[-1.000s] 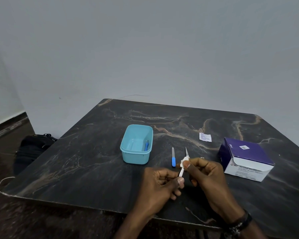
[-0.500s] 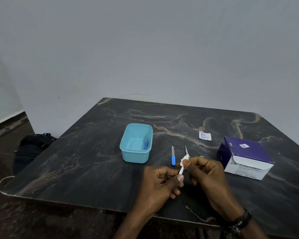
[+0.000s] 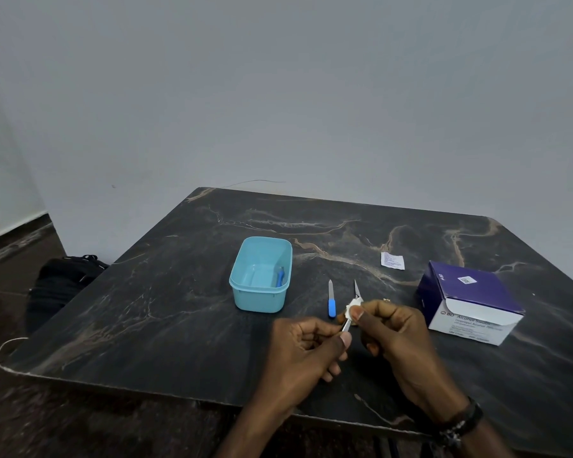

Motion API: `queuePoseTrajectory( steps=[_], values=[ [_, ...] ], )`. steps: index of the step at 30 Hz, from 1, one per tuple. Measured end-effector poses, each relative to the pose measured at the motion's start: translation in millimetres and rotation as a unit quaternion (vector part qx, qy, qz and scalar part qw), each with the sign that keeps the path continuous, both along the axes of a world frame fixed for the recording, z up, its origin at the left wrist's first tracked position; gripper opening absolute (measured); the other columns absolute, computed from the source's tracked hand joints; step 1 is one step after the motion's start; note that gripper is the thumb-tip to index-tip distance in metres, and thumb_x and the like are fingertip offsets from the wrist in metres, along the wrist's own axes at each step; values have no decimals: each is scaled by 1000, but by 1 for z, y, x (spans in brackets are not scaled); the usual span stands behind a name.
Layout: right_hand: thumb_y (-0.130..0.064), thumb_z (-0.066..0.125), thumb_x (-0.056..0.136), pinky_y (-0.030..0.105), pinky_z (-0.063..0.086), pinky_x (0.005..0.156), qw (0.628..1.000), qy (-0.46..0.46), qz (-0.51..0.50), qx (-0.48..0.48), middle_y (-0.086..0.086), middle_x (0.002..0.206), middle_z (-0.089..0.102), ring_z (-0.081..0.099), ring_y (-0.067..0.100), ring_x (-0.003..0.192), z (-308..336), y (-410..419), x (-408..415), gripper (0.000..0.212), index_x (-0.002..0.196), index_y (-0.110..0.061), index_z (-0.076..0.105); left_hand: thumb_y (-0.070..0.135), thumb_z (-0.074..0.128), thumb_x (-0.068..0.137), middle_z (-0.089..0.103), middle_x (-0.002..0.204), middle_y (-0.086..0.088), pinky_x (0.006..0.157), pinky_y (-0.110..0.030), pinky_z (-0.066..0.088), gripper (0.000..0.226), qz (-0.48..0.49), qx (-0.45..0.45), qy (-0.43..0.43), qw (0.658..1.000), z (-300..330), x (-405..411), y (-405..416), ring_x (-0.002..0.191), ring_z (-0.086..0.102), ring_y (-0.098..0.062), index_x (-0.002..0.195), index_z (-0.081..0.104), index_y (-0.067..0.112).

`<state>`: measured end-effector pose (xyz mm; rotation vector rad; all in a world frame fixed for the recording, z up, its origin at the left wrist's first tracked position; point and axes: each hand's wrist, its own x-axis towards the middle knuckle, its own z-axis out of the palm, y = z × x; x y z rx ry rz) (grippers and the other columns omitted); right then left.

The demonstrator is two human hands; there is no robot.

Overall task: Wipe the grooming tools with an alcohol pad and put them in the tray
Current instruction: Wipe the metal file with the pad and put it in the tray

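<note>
Left hand [image 3: 306,350] pinching tweezers [image 3: 347,323], right hand [image 3: 389,327] fingers wrapping pad [image 3: 352,307] around them

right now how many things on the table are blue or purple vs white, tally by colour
light blue plastic tray: 1
blue-handled tool inside the tray: 1
blue-handled nail file on the table: 1
purple and white alcohol swab box: 1
white torn sachet: 1
white alcohol pad in the right hand: 1
total: 6

The left hand [image 3: 306,353] hides the metal tool's [image 3: 356,290] lower end.
</note>
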<state>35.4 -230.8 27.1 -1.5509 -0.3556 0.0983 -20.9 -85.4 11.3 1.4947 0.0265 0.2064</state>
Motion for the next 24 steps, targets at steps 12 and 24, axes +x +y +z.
queuePoseTrajectory(
  steps=[12, 24],
  values=[
    [-20, 67, 80, 17, 33, 41, 1000, -6, 14, 26, 13, 55, 54, 38, 11, 43, -5, -2, 4, 20, 75, -1, 72, 14, 71, 82, 57, 52, -7, 42, -26, 43, 8, 94, -108, 5, 990, 4, 2, -1, 47, 53, -21, 76, 72, 9],
    [-26, 70, 84, 21, 39, 44, 983, -49, 142, -103, 20, 64, 68, 46, 15, 46, -6, 0, -4, 19, 81, -9, 77, 30, 76, 70, 63, 55, -6, 36, -21, 35, 24, 110, -96, -13, 989, 7, 0, 0, 39, 45, -11, 73, 70, 7]
  ],
)
